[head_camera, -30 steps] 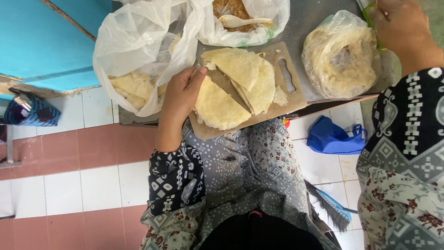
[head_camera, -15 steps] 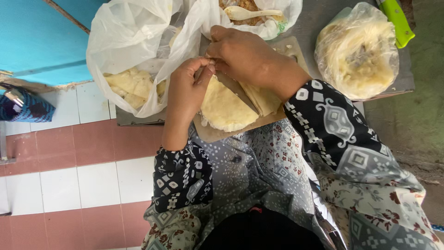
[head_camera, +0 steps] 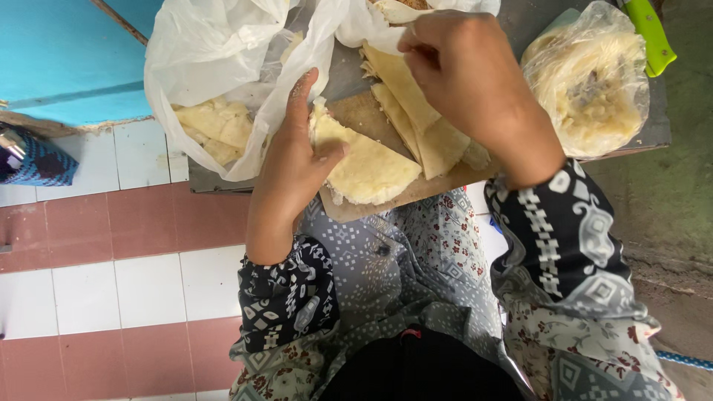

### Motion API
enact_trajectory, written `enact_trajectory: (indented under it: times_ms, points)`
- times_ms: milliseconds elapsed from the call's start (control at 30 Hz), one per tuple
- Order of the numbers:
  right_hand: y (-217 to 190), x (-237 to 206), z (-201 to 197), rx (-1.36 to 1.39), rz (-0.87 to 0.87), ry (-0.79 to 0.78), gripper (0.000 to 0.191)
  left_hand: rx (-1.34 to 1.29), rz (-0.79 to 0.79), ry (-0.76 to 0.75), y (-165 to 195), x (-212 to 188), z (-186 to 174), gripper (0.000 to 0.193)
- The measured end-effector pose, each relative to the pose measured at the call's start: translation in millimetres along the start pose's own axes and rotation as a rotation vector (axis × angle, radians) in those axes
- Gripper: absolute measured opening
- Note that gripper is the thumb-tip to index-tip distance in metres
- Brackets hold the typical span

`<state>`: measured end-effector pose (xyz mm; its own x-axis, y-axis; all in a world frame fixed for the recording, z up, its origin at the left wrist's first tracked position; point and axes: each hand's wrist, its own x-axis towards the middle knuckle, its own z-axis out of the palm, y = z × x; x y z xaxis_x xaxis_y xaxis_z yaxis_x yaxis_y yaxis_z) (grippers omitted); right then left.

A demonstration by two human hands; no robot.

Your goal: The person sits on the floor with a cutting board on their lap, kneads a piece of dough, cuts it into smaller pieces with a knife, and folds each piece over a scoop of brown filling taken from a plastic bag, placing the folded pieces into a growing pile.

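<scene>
A wooden cutting board (head_camera: 356,119) carries cut pieces of pale flatbread dough. My left hand (head_camera: 293,160) rests on the near half-round piece (head_camera: 375,167), thumb pressing its edge, fingers along the white plastic bag (head_camera: 215,52). My right hand (head_camera: 468,82) pinches the top of a thin triangular sheet (head_camera: 423,126) lying over the board's far side. The bag at left holds several cut dough pieces (head_camera: 212,126).
A clear bag of stacked round flatbreads (head_camera: 590,82) sits at right, a green-handled knife (head_camera: 650,33) beside it. Another bag with a filling lies at the top. Everything rests on a low grey table (head_camera: 653,130) over pink and white floor tiles. A patterned cloth (head_camera: 37,160) lies at left.
My right hand came from the far right bag across to the board and now pinches a thin sheet. My left hand shifted onto the near piece. The pieces have been separated.
</scene>
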<state>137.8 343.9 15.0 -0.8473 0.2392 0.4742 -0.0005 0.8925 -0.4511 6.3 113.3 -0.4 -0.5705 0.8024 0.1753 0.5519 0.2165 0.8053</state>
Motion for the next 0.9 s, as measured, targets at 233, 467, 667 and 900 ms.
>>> enact_trajectory:
  times_ms: [233, 467, 667, 900]
  points:
    - [-34.4, -60.7, -26.5, 0.127, 0.310, 0.132, 0.010, 0.042, -0.149, -0.013, 18.4, -12.7, -4.7, 0.087]
    - [-29.1, -52.6, 7.4, -0.116, 0.047, 0.067, 0.027, 0.534, 0.202, 0.251, 19.0, 11.1, 10.2, 0.057]
    - [8.5, -29.0, -5.1, 0.003, 0.288, -0.245, 0.019, 0.153, 0.007, 0.123, 44.6, -3.9, 49.8, 0.014]
    - [18.1, -34.0, -26.3, 0.186, 0.069, -0.351, 0.036, 0.082, -0.017, 0.073, 56.2, -14.9, 70.6, 0.015]
